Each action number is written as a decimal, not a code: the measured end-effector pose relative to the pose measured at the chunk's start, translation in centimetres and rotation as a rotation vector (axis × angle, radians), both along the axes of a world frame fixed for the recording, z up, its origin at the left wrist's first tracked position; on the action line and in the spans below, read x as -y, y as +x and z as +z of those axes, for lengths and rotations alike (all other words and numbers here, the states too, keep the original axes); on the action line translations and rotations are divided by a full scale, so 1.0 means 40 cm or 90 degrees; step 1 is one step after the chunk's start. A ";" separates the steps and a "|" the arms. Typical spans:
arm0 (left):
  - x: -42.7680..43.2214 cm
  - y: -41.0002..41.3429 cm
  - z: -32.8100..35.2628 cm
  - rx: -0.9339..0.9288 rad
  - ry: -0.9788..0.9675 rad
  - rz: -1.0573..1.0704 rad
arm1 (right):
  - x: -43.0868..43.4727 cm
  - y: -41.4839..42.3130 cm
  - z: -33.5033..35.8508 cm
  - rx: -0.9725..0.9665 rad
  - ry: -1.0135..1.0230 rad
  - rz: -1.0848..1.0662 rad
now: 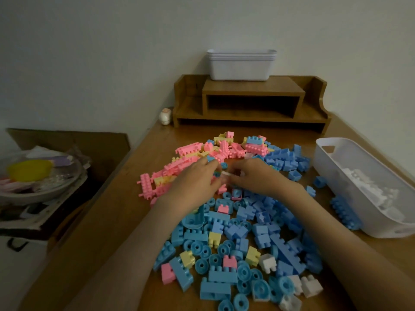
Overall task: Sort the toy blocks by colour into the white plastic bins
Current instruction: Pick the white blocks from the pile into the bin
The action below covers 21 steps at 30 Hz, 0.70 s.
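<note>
Most blocks (247, 221): unsorted, heaped on tabletop (116, 232); pink (188, 149) far left, blue (222, 277) centre and near, few yellow (214, 239) mixed in.
Done: whites (368, 189) lie in bin (381, 223) at right; only that colour looks binned.
Left: loose whites (311, 286) at near edge of heap; pink, blue, yellow not begun.
Spare bins (241, 66): stacked on shelf (251, 86), none set out.
Right hand (258, 176): pinches white piece (225, 174) over heap middle.
Left hand (195, 182): fingers curled just beside that piece; whether it grips, cannot tell.
Progress: early, by my guess.
</note>
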State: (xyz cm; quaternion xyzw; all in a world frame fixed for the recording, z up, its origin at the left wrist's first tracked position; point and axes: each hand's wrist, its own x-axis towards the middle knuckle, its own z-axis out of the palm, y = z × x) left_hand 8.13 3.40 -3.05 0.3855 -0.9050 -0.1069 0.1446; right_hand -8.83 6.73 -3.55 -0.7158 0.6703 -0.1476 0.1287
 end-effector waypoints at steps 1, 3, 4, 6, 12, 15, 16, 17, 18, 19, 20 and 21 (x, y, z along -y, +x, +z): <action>-0.001 -0.001 0.000 0.004 0.005 -0.005 | -0.005 0.004 0.005 0.035 -0.012 -0.005; -0.003 -0.003 0.001 0.000 0.012 -0.010 | -0.017 0.016 0.018 0.125 -0.017 -0.006; -0.004 -0.003 0.003 -0.009 0.015 -0.012 | -0.024 0.022 0.026 0.186 0.001 -0.001; -0.003 -0.002 0.006 -0.040 0.014 -0.016 | -0.034 0.030 0.039 0.293 0.039 0.013; -0.005 0.003 0.010 -0.061 -0.004 0.017 | -0.005 -0.034 -0.005 -0.132 -0.258 -0.151; -0.003 0.002 0.008 -0.046 -0.019 0.019 | -0.001 -0.075 -0.036 -0.271 -0.169 -0.206; -0.002 0.002 0.009 -0.050 -0.021 0.020 | 0.000 -0.076 -0.041 -0.280 -0.147 -0.217; -0.002 0.002 0.009 -0.055 -0.019 0.021 | 0.001 -0.072 -0.044 -0.279 -0.127 -0.225; -0.002 0.003 0.010 -0.058 -0.016 0.024 | 0.003 -0.068 -0.045 -0.274 -0.112 -0.233; -0.003 0.003 0.010 -0.060 -0.017 0.029 | 0.005 -0.065 -0.046 -0.267 -0.101 -0.241; -0.003 0.004 0.010 -0.059 -0.018 0.038 | 0.006 -0.064 -0.046 -0.260 -0.095 -0.247; -0.002 0.004 0.011 -0.060 -0.018 0.049 | 0.006 -0.066 -0.046 -0.256 -0.091 -0.249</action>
